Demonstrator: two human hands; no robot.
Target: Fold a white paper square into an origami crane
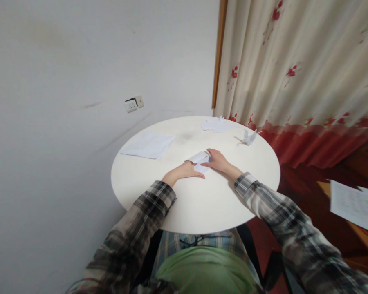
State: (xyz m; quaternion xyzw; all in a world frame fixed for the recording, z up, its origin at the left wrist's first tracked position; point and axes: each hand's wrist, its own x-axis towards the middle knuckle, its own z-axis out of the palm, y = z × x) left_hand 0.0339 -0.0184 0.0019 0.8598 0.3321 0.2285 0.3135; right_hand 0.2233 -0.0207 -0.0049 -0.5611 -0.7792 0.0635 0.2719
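A small folded sheet of white paper (199, 157) is between my hands near the middle of the round white table (141, 183). My left hand (188, 169) grips it from the left, its thumb stretched along the near side and its other fingers partly hidden by the paper. On the right edge, my right hand (218, 160) holds the paper between thumb and fingers. The paper has a raised flap on its far side; its exact folds are too small to make out.
A stack of white paper (149, 145) lies at the table's left. Toward the back are more papers (214, 124), and a folded paper crane (249, 138) stands at the right. Beyond are a wall socket (131, 106), a flowered curtain (294, 81) and printed sheets (352, 204) at lower right.
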